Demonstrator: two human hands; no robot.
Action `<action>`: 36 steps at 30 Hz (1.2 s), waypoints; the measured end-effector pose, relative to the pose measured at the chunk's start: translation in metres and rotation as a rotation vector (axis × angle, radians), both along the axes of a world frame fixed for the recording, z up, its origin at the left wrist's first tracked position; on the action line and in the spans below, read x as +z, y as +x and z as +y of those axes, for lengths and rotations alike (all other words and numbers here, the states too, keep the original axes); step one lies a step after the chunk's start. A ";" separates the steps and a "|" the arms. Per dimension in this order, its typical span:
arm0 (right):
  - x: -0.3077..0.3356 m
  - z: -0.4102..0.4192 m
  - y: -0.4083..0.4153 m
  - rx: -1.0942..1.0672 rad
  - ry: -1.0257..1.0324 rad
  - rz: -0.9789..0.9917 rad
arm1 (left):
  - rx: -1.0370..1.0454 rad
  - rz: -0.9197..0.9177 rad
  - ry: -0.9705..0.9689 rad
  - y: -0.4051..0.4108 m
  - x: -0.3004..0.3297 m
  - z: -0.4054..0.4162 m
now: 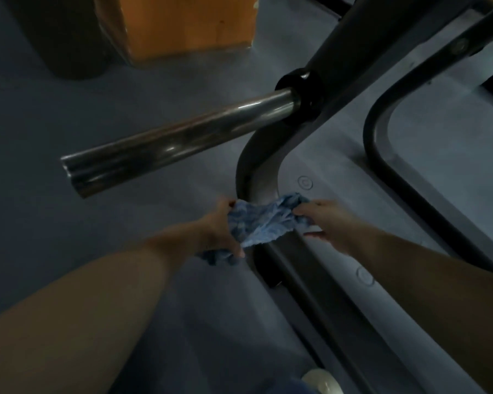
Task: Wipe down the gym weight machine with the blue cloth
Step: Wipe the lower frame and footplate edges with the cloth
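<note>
Both hands, left hand (pixel 221 228), right hand (pixel 326 223), gripping blue cloth (pixel 261 220) across machine frame (pixel 258 166)

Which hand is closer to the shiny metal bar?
Left. The left hand grips the blue cloth just below the shiny metal bar; the right hand holds the cloth's other end, farther off.

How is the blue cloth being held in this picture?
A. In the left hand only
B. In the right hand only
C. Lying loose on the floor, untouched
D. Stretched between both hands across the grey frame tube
D: the left hand and the right hand each grip one end of the blue cloth, which spans the curved grey frame tube of the machine.
</note>
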State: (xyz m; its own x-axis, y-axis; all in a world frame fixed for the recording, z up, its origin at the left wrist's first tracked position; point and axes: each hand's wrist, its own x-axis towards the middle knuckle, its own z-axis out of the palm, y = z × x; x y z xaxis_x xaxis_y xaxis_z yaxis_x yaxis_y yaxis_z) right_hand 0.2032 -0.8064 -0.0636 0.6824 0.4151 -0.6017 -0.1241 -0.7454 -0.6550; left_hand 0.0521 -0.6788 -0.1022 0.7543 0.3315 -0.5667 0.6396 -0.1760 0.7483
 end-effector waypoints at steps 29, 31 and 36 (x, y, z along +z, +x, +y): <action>-0.081 0.098 0.022 -0.655 0.577 -0.146 | 0.841 -0.551 -0.120 0.100 -0.021 0.056; -0.080 0.104 0.013 -0.741 0.574 -0.193 | 0.751 -0.527 -0.173 0.102 -0.019 0.056; -0.094 0.098 -0.018 -0.422 0.572 -0.394 | 0.689 -0.519 -0.369 0.103 -0.027 0.052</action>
